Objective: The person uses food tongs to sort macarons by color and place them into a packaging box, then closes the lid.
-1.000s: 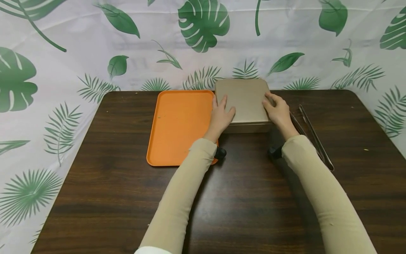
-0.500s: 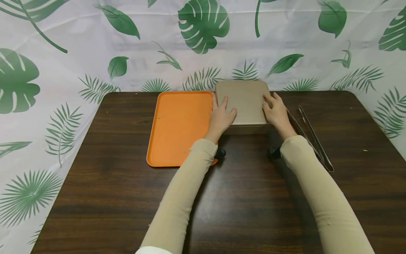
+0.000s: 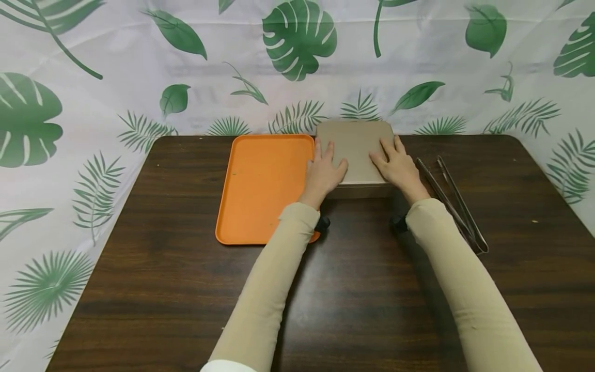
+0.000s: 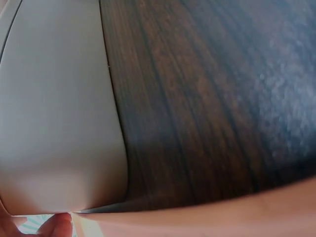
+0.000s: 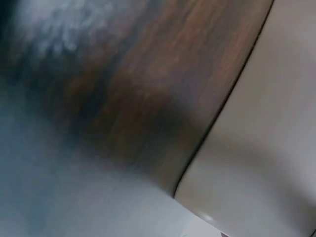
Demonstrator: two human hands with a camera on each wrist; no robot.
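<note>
A tan lidded box (image 3: 350, 155) with rounded corners stands at the far edge of the table, its lid on top. My left hand (image 3: 323, 174) rests along the lid's left side, fingers spread and pointing away from me. On the lid's right part lies my right hand (image 3: 398, 166), its fingers spread over the top. The left wrist view has the box's smooth side wall (image 4: 59, 108) up close, with some fingertips (image 4: 60, 226) at the bottom. In the right wrist view the box wall (image 5: 256, 163) fills the right side, and the right hand's fingers are out of sight.
An orange tray (image 3: 262, 191) lies left of the box, partly covered by the left arm. Metal tongs (image 3: 457, 204) lie to the right, beside the right forearm. A leaf-patterned cloth (image 3: 209, 67) hangs behind the dark wooden table (image 3: 153, 289).
My right hand has slid from the box's right edge inward onto the lid, its fingers spreading. The lid sits slightly lower. My left hand has hardly moved.
</note>
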